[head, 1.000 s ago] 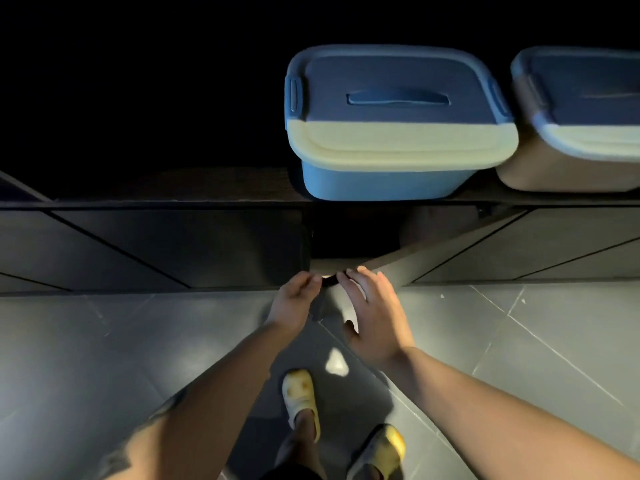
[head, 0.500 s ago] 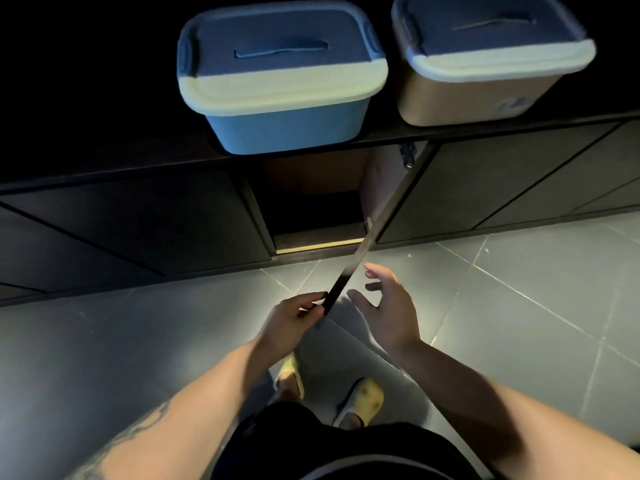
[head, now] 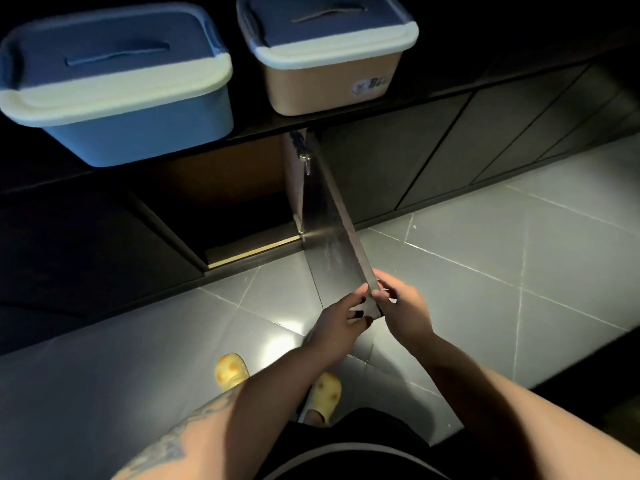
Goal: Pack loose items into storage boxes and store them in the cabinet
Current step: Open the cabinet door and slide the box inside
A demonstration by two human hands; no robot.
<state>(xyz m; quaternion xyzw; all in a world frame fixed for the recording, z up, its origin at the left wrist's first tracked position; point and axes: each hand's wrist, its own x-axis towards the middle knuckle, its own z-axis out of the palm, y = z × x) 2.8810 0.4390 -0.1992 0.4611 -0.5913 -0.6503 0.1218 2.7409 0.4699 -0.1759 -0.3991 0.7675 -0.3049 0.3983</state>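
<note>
- The cabinet door (head: 329, 237) stands swung out from the low dark cabinet (head: 398, 168), its free edge pointing toward the person, hinged at the right side of the opening.
- The left hand (head: 341, 322) is at the door's free edge from the inner side, fingers curled onto the edge near its lower corner; it grips the door.
- The right hand (head: 403, 311) meets the same edge from the outer side, thumb and fingers pinching the edge just opposite the left hand.
- The opened compartment (head: 235, 209) is dark inside, with a brown back panel and a pale strip along its bottom front lip; I cannot tell what lies in it.
- On the cabinet's top, a blue storage box (head: 114, 98) sits at the front edge, left of the opening, overhanging the edge a little. Its lid is on, dark blue with a pale front band and a flat handle.
- Just beside it to the right, apart from it, a tan storage box (head: 329, 64) sits at the same front edge above the hinge side, lid on, a small sticker on its front wall.
- Two metal hinges (head: 303, 157) show on the door's inner face.
- Grey floor tiles (head: 485, 271) run up to the cabinet's base.
- The person's feet wear yellow slippers (head: 232, 372), standing behind the door's free edge.
</note>
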